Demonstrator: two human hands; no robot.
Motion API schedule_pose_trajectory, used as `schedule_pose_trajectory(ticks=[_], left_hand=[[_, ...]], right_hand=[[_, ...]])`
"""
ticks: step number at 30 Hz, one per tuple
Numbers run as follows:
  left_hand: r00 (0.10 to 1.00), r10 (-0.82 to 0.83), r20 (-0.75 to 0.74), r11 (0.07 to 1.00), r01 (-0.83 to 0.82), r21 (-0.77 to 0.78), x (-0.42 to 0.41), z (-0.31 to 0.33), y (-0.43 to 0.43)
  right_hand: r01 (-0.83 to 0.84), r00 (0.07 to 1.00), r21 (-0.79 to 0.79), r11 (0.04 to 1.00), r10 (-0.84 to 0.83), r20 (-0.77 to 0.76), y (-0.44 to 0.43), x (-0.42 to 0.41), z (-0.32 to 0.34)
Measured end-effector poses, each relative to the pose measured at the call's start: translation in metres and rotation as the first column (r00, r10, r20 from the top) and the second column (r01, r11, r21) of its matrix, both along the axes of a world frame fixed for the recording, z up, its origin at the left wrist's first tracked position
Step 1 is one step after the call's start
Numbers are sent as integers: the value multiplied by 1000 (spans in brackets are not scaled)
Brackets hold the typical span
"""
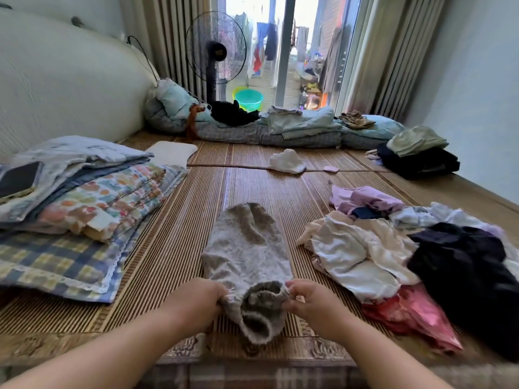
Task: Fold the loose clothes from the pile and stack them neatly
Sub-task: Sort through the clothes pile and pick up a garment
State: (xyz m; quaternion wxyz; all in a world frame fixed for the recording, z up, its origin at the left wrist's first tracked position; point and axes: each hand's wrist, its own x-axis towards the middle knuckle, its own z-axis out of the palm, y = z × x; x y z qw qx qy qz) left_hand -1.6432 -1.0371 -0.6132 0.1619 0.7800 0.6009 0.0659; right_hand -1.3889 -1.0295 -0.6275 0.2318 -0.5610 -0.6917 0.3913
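Observation:
A small grey knitted garment (pixel 247 248) lies stretched out on the bamboo mat (pixel 179 248) in front of me. My left hand (pixel 196 301) pinches its near left edge and my right hand (pixel 311 299) pinches its near right edge, with the near end bunched between them. The loose pile of clothes (pixel 407 259) sits to the right, with white, purple, black and pink pieces. A folded stack (pixel 418 153), dark below and pale green on top, rests at the far right.
Folded quilts and a checked pillow (pixel 73 214) fill the left side, with a phone (pixel 18 179) on top. A white cloth (pixel 286 161) lies mid-mat. Bedding (pixel 280 127), a standing fan (pixel 216 49) and a green basin (pixel 248 99) line the far edge.

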Motion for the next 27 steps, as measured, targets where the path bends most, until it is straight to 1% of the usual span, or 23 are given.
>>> schedule_pose_trajectory(ticks=[1, 2, 5, 6, 7, 9, 10, 12, 13, 14, 15, 16, 17, 18, 20, 22, 24, 26, 27], left_hand=[[1000, -6, 29, 999, 7, -33, -3, 1, -1], [998, -1, 67, 998, 6, -70, -6, 3, -1], [980, 67, 186, 988, -39, -150, -11, 10, 1], [974, 86, 211, 986, -53, -156, -11, 11, 2], [969, 96, 227, 986, -61, -157, -9, 12, 3], [963, 106, 246, 985, -68, -158, -4, 13, 4], [958, 116, 264, 984, -73, -165, -1, 12, 4], [942, 135, 306, 981, -85, -172, 2, 11, 3], [933, 146, 329, 981, -93, -173, 3, 12, 3], [920, 159, 357, 979, -100, -178, 2, 13, 3], [909, 169, 382, 977, -105, -184, 1, 14, 3], [904, 170, 393, 977, -103, -185, -1, 16, 3], [909, 159, 384, 978, -91, -189, -4, 18, 3], [923, 140, 359, 976, -67, -207, -7, 20, 3], [947, 102, 304, 958, -11, -286, -14, 25, 2], [946, 84, 314, 930, 39, -365, -22, 27, 3], [903, 127, 411, 895, 75, -440, -27, 25, 8], [854, 191, 484, 885, 64, -462, -28, 23, 18], [845, 213, 490, 895, 32, -445, -27, 21, 25]], right_hand=[[-20, 998, -49, 999, 17, -54, -3, 1, 3], [-44, 997, -63, 997, 39, -70, -7, 2, 7], [-161, 987, -90, 983, 159, -37, -22, 2, 9], [-168, 986, -86, 982, 168, -1, -28, -3, 5], [-170, 984, -42, 985, 172, 44, -33, -9, -1], [-175, 970, 101, 979, 154, 189, -43, -25, -17], [-167, 962, 154, 974, 126, 243, -46, -33, -22], [-109, 953, 245, 963, 32, 300, -49, -48, -29], [-72, 955, 333, 940, -32, 296, -47, -52, -29], [-24, 966, 447, 894, -94, 240, -44, -54, -30], [26, 982, 524, 851, -121, 147, -42, -54, -26], [79, 991, 527, 846, -123, 50, -39, -53, -19], [115, 993, 474, 873, -111, -36, -36, -50, -12], [125, 989, 388, 913, -86, -117, -33, -46, -5], [60, 973, 207, 976, -11, -231, -25, -37, 11], [-38, 950, 59, 998, 55, -307, -12, -30, 25], [-79, 950, -50, 996, 60, -307, 7, -28, 36], [-53, 971, -86, 995, 31, -236, 31, -32, 40], [-19, 982, -82, 996, 3, -191, 43, -36, 39]])
